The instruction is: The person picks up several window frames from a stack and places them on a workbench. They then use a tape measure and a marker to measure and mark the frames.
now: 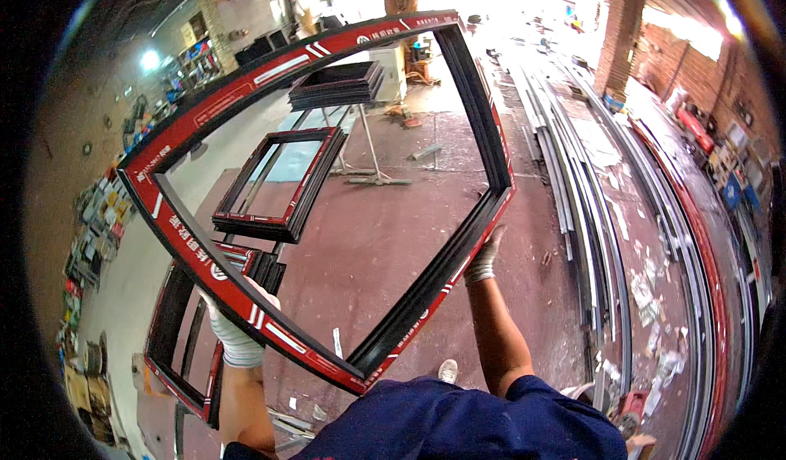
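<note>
Raised in front of me is a large rectangular window frame, black with red printed film along its faces and tilted at an angle. My left hand, in a pale glove, grips its lower left bar from beneath; part of the fingers is hidden behind the bar. On the other side, my gloved right hand is closed round the lower right bar. Through the opening shows a smaller stack of red-and-black frames. Another stack lies near my left arm, and a dark stack rests farther back on a stand.
Long metal profiles run along the floor at the right, with torn film scraps among them. A brick column rises behind them. Cluttered goods line the left wall. The reddish floor spreads out ahead.
</note>
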A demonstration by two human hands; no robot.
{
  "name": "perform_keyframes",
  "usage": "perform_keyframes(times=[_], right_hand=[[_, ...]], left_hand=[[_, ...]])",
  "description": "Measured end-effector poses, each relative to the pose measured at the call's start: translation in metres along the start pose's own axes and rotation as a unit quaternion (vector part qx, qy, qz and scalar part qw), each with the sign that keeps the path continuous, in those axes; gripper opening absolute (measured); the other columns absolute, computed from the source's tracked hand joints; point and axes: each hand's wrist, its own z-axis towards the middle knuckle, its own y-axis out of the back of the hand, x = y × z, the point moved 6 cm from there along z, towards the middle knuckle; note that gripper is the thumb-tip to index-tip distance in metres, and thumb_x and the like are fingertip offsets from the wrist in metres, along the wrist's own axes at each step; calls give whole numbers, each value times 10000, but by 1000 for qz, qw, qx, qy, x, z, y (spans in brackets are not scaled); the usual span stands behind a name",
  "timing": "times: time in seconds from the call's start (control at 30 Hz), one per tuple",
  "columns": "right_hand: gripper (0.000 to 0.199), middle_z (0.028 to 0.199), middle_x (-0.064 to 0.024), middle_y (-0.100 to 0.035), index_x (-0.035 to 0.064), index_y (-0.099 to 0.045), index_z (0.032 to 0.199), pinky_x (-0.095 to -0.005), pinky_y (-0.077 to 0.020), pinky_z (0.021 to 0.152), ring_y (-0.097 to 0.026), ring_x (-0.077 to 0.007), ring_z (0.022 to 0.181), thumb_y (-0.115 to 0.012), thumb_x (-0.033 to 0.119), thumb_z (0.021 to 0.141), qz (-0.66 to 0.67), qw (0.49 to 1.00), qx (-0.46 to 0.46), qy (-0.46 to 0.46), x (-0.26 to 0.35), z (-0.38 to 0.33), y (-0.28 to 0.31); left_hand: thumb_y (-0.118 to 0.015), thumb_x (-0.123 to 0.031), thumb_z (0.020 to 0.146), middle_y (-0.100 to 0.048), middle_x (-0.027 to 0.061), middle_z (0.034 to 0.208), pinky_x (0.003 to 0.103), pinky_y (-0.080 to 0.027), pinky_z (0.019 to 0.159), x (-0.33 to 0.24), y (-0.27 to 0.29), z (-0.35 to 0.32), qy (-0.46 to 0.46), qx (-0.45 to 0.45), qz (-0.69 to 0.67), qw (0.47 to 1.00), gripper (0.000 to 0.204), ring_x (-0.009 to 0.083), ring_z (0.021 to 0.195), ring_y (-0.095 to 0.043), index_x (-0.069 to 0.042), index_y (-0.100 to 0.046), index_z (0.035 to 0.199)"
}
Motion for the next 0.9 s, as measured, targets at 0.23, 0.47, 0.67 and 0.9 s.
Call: perform_keyframes(times=[0.23, 0.47, 0.67, 0.9], right_hand=[[263, 839, -68, -665, 117, -653, 967, -411, -578, 700, -650, -253, 751, -767, 312, 832, -101, 986, -49, -121, -65, 187, -26], [284, 790, -20, -581, 121, -600, 913, -396, -522, 674, -559, -235, 683, -774, 259, 735, -130, 982, -74, -114, -167, 340, -85], [311, 775, -17, -560, 106, -589, 930, -390, -489, 608, -553, -211, 657, -790, 218, 719, -232, 962, -87, -116, -231, 451, -127], [397, 819, -17, -549, 32, -601, 968, -376, -449, 610, -519, -177, 674, -839, 160, 677, -344, 933, -90, -49, -315, 572, -151]], left_hand=[[-494, -820, 872, -710, 116, 855, 384, -476, 543, 22, 84, 124, -80, -64, 70, 992, 893, 250, 567, -619, -7, -630, 1214], [-563, -768, 878, -641, 109, 1174, 392, -580, 785, -22, 172, 243, -374, -231, 212, 873, 909, 254, 956, -660, -88, -452, 1471], [-808, 88, 719, -513, 60, 1383, 358, -511, 1026, -19, 190, 325, -281, -388, 436, 762, 1103, 196, 1179, -563, -116, -199, 1615], [-749, 70, 757, -653, 35, 1202, 319, -518, 927, 3, 278, 400, -235, -483, 450, 713, 730, 184, 1007, -632, -42, -498, 1433]])
